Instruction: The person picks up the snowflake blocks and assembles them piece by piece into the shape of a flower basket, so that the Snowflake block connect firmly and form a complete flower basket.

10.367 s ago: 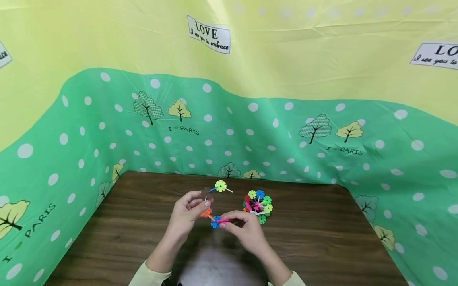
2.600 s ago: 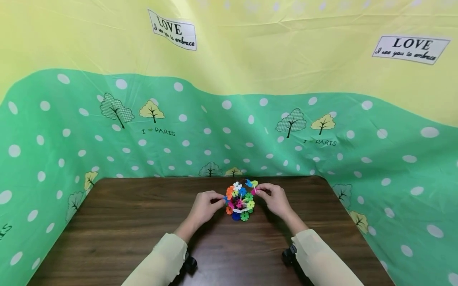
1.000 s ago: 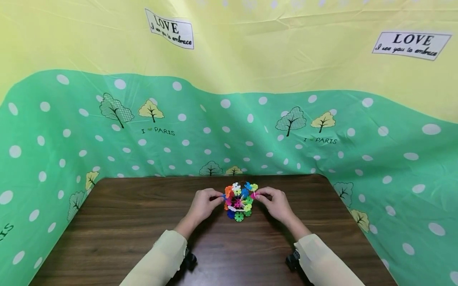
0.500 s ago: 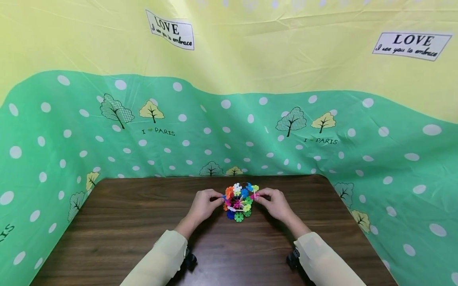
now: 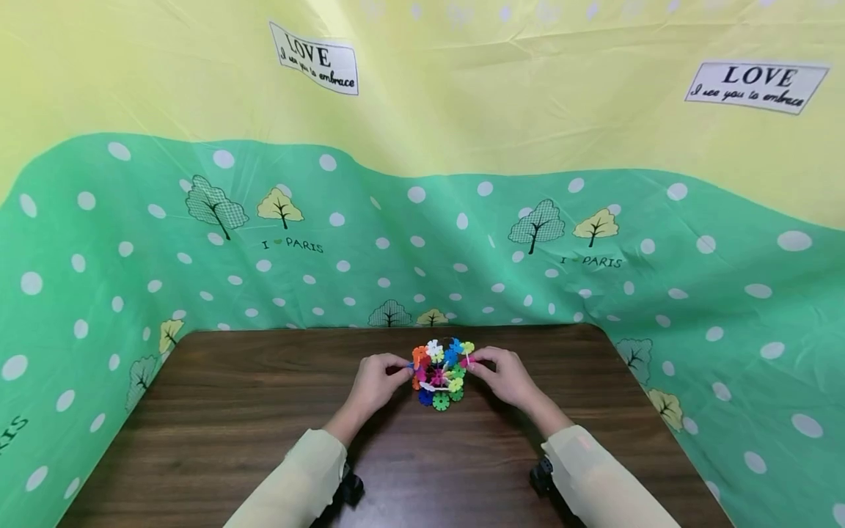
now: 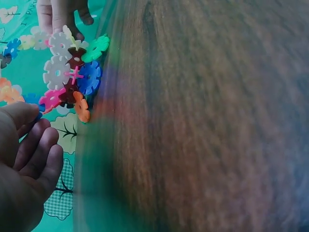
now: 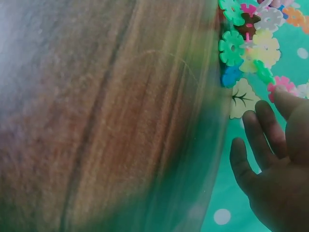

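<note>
A toy of interlocking plastic snowflake discs (image 5: 439,377) stands on the wooden table in front of both hands. A chain of linked discs, with orange, white (image 5: 433,348), blue and yellow pieces, curves around its upper back. My left hand (image 5: 375,385) pinches a blue disc (image 6: 33,100) at the left end between thumb and forefinger, the other fingers loosely bent. At the right, my right hand (image 5: 508,375) pinches a pink disc (image 7: 284,85) with thumb and forefinger, its remaining fingers spread. Fingertips partly cover both pinched discs.
The brown wood-grain table (image 5: 264,425) reaches back to a green and yellow printed curtain (image 5: 422,242) that encloses the far side and both flanks. Dark wrist cameras (image 5: 351,488) sit under the cream sleeves (image 5: 297,473).
Earlier, the chain was held apart, left of the disc cluster. Now it lies against the cluster's top, a hand on either side. Over the last second only slight shifts show.
</note>
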A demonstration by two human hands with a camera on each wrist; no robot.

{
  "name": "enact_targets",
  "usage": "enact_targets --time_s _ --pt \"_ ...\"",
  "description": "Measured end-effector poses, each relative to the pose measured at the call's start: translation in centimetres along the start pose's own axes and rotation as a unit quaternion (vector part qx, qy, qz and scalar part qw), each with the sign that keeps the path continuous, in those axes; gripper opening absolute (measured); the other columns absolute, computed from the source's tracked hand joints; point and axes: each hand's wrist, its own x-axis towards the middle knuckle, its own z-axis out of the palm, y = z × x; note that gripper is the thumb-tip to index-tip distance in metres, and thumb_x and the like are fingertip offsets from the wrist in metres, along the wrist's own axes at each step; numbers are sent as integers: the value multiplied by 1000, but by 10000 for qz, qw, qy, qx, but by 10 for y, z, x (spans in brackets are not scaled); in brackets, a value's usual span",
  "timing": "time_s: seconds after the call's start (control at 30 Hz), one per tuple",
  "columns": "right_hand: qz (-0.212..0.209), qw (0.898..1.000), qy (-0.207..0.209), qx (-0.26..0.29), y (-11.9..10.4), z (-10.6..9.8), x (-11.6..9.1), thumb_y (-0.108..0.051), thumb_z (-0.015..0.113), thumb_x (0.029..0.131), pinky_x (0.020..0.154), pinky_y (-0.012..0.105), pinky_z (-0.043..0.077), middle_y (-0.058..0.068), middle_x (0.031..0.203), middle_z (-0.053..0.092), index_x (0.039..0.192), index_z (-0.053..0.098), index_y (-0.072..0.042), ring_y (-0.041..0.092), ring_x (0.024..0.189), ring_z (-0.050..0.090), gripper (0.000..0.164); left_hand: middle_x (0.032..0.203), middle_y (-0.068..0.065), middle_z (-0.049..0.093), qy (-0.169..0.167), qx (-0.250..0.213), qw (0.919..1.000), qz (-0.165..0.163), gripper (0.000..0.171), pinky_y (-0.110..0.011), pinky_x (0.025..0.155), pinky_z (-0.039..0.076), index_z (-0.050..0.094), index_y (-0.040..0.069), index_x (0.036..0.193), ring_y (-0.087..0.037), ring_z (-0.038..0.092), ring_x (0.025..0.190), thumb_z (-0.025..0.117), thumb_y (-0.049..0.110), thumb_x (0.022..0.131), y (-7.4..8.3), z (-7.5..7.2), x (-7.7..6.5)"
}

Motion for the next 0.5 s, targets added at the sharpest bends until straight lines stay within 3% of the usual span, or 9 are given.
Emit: enact_targets --time_s 0.13,0.33,0.5 --pt "-138 9998 -136 -93 -7 -4 3 -21 75 95 93 48 56 -2 104 75 101 77 -20 18 101 68 6 95 2 79 52 5 10000 -6 10 -35 81 59 81 14 99 -15 71 91 78 19 91 1 -3 -1" --pt "15 9992 -371 -179 -8 -10 4 -20 77 93 88 45 55 -3 99 72 99 74 -19 16 94 64 7 95 1 78 -141 -47 9999 -36 19 -26 74 57 78 12 111 -12 69 85 77 17 92 1 -10 -4" --pt "191 9986 -423 -236 -7 -14 5 -23 77 94 84 38 55 -4 99 73 108 73 -17 14 92 64 15 99 2 78 -110 12 9999 -8 20 -31 78 59 78 10 110 -12 70 89 75 21 94 -1 -24 -9"
